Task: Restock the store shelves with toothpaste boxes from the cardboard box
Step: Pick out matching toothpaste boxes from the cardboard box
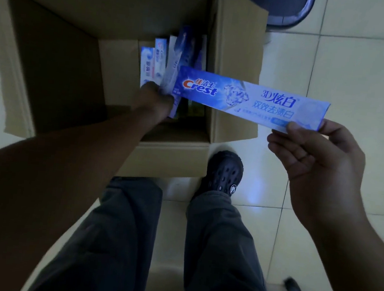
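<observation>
Trouser legs [216,256] fill the foreground. Right hand [320,164] pinches one end of a Crest toothpaste box [246,99] with thumb and fingers [279,143] — level, over the rim of the cardboard box [51,69]. Left hand [155,99], inside it, grips several more toothpaste boxes [175,64] — these stand on end.

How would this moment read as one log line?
right hand: holds Crest box | left hand: grips toothpaste boxes inside cardboard box
</observation>
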